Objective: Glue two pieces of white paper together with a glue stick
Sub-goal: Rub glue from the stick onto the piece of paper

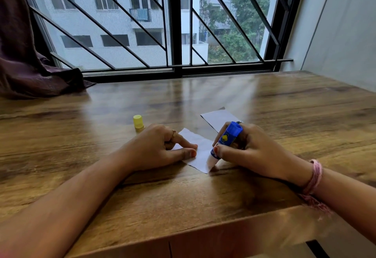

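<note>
A small white paper piece (200, 151) lies on the wooden table (183, 196) in front of me. My left hand (160, 146) presses its left part down with straight thumb and forefinger. My right hand (248, 150) grips a blue glue stick (227, 137), tilted, with its white tip touching the paper's near right corner. A second white paper piece (216, 118) lies just behind, partly hidden by the right hand. The yellow cap (138, 123) stands upright behind my left hand.
A barred window (175, 24) runs along the table's far edge. A dark curtain (30, 74) drapes onto the table's far left corner. A grey wall (335, 34) borders the right side. The table's front edge (203, 233) is close to me.
</note>
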`<state>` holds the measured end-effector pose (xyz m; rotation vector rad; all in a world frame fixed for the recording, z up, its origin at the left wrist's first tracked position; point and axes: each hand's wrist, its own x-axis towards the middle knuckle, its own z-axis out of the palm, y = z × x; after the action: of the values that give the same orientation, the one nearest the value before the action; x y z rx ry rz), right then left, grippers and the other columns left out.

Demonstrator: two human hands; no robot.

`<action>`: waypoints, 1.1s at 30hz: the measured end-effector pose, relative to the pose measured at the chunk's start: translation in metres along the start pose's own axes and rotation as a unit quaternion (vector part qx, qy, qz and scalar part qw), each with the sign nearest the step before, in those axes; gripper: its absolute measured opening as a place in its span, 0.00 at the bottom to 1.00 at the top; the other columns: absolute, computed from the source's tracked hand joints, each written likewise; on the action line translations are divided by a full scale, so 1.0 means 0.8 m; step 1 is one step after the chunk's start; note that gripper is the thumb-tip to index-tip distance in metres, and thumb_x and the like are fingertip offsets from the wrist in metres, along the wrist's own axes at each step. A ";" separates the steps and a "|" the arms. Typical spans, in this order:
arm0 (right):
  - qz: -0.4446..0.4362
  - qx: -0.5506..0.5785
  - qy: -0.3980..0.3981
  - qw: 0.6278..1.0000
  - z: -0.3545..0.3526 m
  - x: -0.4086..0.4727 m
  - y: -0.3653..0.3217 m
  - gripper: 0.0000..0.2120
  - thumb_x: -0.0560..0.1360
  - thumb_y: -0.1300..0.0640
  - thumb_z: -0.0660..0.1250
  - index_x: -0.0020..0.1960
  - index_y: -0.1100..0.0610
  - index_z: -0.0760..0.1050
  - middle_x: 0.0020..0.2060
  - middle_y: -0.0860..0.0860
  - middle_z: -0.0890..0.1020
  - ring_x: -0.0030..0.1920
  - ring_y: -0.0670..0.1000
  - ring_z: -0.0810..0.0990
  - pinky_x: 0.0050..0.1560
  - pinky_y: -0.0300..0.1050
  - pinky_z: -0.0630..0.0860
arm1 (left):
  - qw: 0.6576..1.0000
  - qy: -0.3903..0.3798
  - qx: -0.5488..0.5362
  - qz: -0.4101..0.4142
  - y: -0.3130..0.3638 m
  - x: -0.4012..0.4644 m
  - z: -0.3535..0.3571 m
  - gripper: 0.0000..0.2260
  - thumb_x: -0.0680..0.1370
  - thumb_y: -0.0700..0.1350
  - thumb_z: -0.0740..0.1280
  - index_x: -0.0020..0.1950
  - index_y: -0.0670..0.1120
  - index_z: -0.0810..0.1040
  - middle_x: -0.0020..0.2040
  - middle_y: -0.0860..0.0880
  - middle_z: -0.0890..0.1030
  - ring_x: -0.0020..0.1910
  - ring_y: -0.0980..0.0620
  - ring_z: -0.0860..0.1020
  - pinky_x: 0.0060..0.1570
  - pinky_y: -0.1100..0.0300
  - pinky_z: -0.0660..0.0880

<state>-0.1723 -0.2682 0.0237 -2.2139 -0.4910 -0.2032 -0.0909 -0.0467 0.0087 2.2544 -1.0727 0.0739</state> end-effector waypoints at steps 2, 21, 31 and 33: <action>-0.003 -0.003 -0.009 1.000 0.001 0.000 0.000 0.09 0.68 0.51 0.67 0.39 0.56 0.80 0.34 0.59 0.79 0.29 0.43 0.69 0.32 0.40 0.66 | 1.000 0.003 0.011 -0.002 0.000 0.000 0.000 0.09 0.70 0.60 0.70 0.47 0.61 0.83 0.22 0.54 0.61 0.24 0.57 0.63 0.26 0.68 0.58; 0.033 0.254 0.192 0.947 -0.018 0.007 0.024 0.07 0.73 0.56 0.67 0.37 0.52 0.81 0.24 0.49 0.66 0.22 0.45 0.62 0.21 0.34 0.59 | 0.997 0.047 0.059 -0.004 0.009 -0.001 0.007 0.12 0.68 0.61 0.72 0.36 0.54 0.80 0.23 0.55 0.66 0.26 0.57 0.67 0.29 0.66 0.60; 0.057 0.253 0.188 0.947 -0.018 0.009 0.022 0.14 0.76 0.56 0.64 0.34 0.47 0.81 0.25 0.47 0.66 0.23 0.43 0.61 0.22 0.35 0.58 | 0.990 0.071 0.078 0.094 0.014 -0.004 -0.009 0.11 0.77 0.53 0.61 0.48 0.52 0.82 0.42 0.63 0.78 0.48 0.62 0.73 0.50 0.59 0.69; 0.060 0.251 0.191 0.947 -0.018 0.009 0.020 0.13 0.76 0.56 0.65 0.34 0.47 0.80 0.25 0.47 0.66 0.23 0.43 0.61 0.22 0.35 0.58 | 0.995 0.013 0.058 0.075 0.012 -0.006 -0.010 0.13 0.75 0.51 0.59 0.50 0.55 0.82 0.45 0.62 0.80 0.55 0.60 0.71 0.55 0.56 0.67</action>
<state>-0.1588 -0.2867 0.0235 -1.6449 -0.1654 -0.3870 -0.0995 -0.0431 0.0189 2.2655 -1.2512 0.2325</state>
